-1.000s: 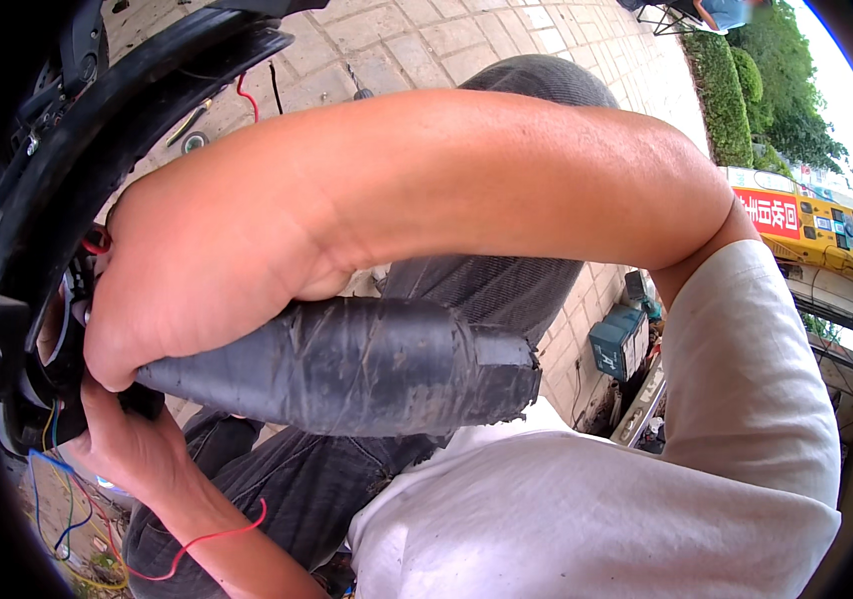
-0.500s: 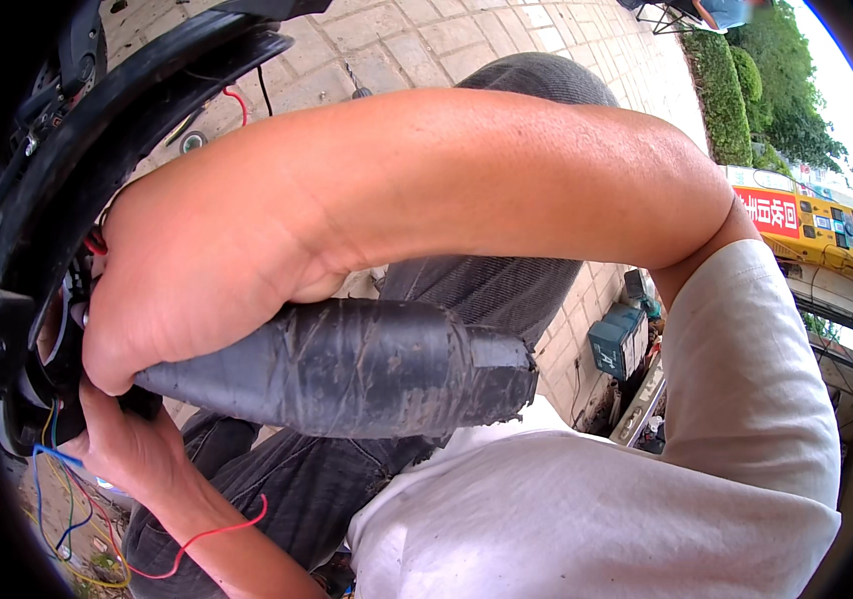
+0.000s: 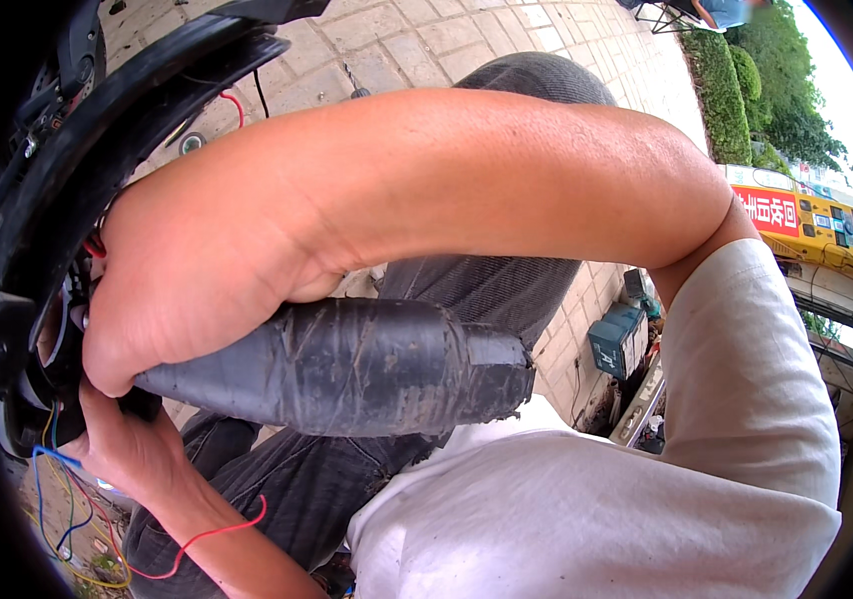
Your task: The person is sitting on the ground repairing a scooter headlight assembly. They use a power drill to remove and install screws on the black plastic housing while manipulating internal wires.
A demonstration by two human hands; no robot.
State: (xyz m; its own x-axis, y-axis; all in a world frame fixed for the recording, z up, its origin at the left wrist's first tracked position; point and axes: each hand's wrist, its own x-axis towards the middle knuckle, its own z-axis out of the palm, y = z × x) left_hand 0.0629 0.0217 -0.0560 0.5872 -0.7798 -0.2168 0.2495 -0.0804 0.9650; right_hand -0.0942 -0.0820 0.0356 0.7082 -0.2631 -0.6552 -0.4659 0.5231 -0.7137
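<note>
My right hand (image 3: 182, 285) reaches across from the right to the black plastic bodywork (image 3: 9, 319) of what looks like a scooter. Its fingertips go in behind the edge and are hidden. Below it, my left hand (image 3: 137, 444) comes up from the lower edge against the same black parts, its fingers also out of sight. What either hand holds cannot be seen. Under my right wrist lies a long, rounded black piece wrapped in worn tape (image 3: 376, 369), ragged at its near end. Loose blue wires (image 3: 39, 479) and a red wire (image 3: 192, 539) hang by my left hand and forearm.
A curved black panel (image 3: 137, 120) arches at the upper left. Paving bricks (image 3: 386, 50) cover the ground, with a small round part (image 3: 192, 143) on them. Right of my knee stands a dark teal box (image 3: 618, 339). Farther right is a yellow machine (image 3: 836, 235).
Both hands keep nearly the same place. The tape-wrapped piece and the curved panel have shifted very slightly left in the picture.
</note>
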